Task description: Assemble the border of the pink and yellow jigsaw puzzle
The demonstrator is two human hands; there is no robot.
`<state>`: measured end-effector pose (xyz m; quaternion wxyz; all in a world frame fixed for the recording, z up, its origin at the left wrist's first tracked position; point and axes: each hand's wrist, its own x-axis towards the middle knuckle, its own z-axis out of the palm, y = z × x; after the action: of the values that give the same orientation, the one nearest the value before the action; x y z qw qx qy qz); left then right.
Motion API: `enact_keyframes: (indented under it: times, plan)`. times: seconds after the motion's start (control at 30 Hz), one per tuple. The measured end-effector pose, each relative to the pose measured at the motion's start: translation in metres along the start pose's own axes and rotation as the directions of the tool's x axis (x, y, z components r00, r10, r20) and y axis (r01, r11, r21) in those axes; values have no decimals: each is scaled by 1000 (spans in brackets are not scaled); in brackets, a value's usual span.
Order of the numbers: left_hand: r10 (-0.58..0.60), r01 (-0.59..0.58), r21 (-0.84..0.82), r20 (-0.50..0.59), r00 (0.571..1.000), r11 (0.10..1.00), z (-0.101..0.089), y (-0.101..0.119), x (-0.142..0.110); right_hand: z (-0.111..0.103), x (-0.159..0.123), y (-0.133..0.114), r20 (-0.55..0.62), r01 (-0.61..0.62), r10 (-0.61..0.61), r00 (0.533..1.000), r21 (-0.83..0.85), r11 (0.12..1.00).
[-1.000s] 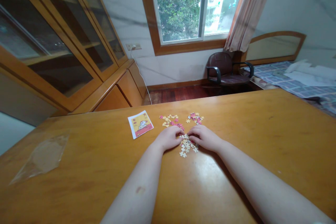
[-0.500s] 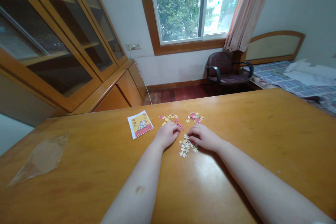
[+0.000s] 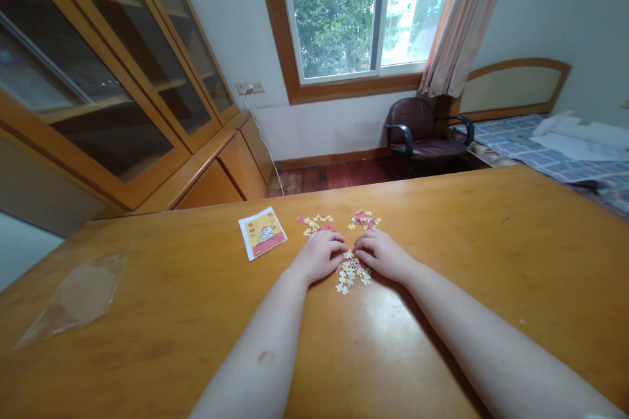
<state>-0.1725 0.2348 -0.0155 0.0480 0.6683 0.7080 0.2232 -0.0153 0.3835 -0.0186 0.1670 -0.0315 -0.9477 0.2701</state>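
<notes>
A loose pile of jigsaw puzzle pieces (image 3: 348, 275), mostly pale backs with some pink ones, lies on the wooden table. My left hand (image 3: 324, 255) reaches in at the pile's upper left, its fingers curled and closed. What those fingers hold, if anything, is too small to make out. Across a narrow gap, my right hand (image 3: 381, 252) bends over the pile's right side. Its thumb and fingers close at a puzzle piece (image 3: 348, 255). Beyond my left hand, yellow and pink pieces (image 3: 317, 220) lie spread out. Another cluster of pieces (image 3: 364, 218) sits behind my right hand.
A picture card (image 3: 264, 234) with a white animal on yellow and pink lies left of the pieces. A clear plastic bag (image 3: 81, 291) rests on the table (image 3: 187, 314) at far left. Past the far edge stand a chair (image 3: 417, 127) and a glass-door cabinet (image 3: 122, 72).
My left hand has moved right and slightly nearer, from the spread pieces to the pile's edge. My right hand has barely shifted.
</notes>
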Motion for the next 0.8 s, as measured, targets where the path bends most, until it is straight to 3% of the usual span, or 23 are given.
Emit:
enact_keyframes:
  times: [0.43,0.6,0.7,0.8]
  plan:
    - [-20,18,-33,-35,999,999,0,1,2,-1,0,-3,7,-22,22,1000,9,1000]
    - [-66,62,-42,-118,991,997,0,0,4,-1,0,-3,-9,-46,46,999,27,999]
    - [-90,78,-86,-142,986,993,2,-2,4,-3,0,-5,-26,-53,55,998,81,995]
    - [-96,79,-133,-127,987,988,5,-3,4,-4,-1,-8,-18,14,-11,1000,183,983]
